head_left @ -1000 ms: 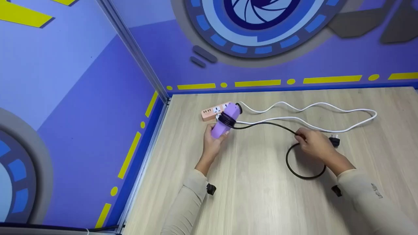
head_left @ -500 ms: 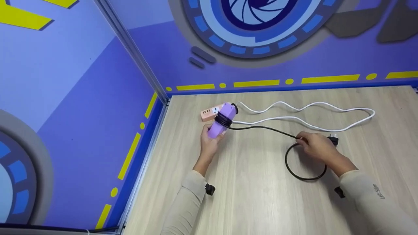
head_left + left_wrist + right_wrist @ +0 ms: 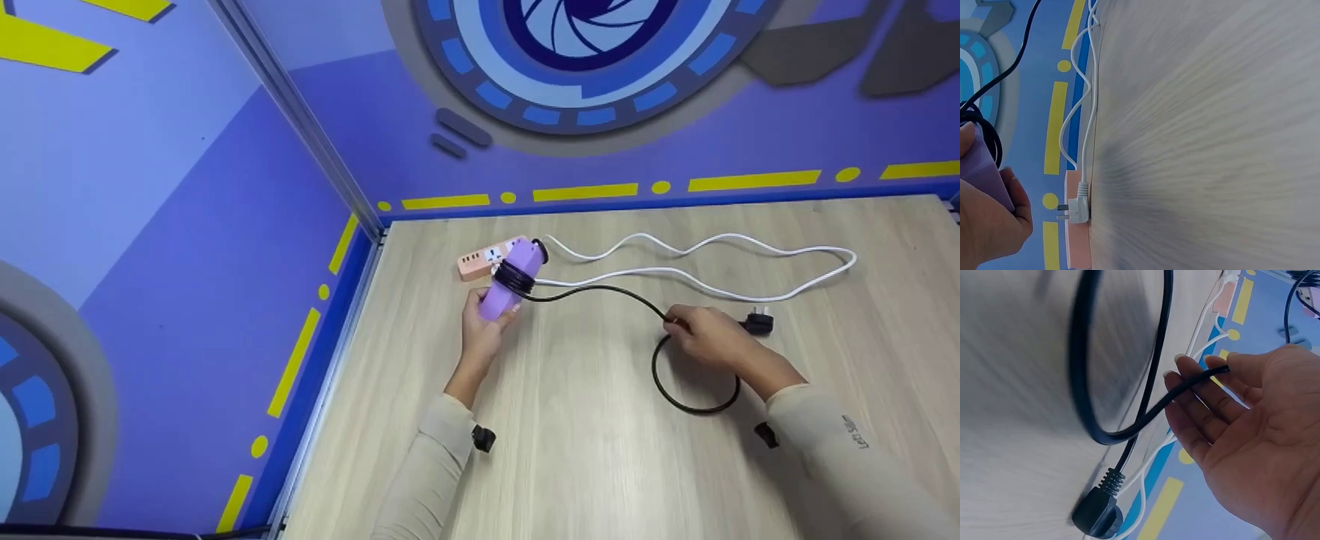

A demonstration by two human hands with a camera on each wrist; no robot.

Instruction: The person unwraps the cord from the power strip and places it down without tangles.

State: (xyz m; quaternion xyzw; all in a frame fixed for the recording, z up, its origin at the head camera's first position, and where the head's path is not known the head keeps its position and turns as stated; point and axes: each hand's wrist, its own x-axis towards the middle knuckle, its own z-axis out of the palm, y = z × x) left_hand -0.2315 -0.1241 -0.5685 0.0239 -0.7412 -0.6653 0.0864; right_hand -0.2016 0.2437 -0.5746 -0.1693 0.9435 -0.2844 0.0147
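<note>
In the head view my left hand (image 3: pixel 482 334) grips the lower end of a purple, elongated appliance (image 3: pixel 527 255); what kind it is I cannot tell. Several turns of black cord (image 3: pixel 514 278) are wound round its middle. From there the cord runs right to my right hand (image 3: pixel 709 335), which pinches it between thumb and fingers. Past this grip the cord hangs in a loop (image 3: pixel 1081 354) and ends in a black plug (image 3: pixel 1098 509) with its prongs showing in the head view. In the left wrist view, the fingers (image 3: pixel 1019 205) curl round the purple body.
Behind the appliance lies a pink-orange power strip (image 3: pixel 474 265), partly hidden. Its white cord (image 3: pixel 795 292) loops far to the right over the wooden table (image 3: pixel 600 450). A white plug (image 3: pixel 1078 210) rests against the strip. Printed panels (image 3: pixel 225 240) stand at the left and back.
My right hand has shifted slightly left with the cord, and the stretch between the hands sags more. The left hand keeps its grip, nearly still.
</note>
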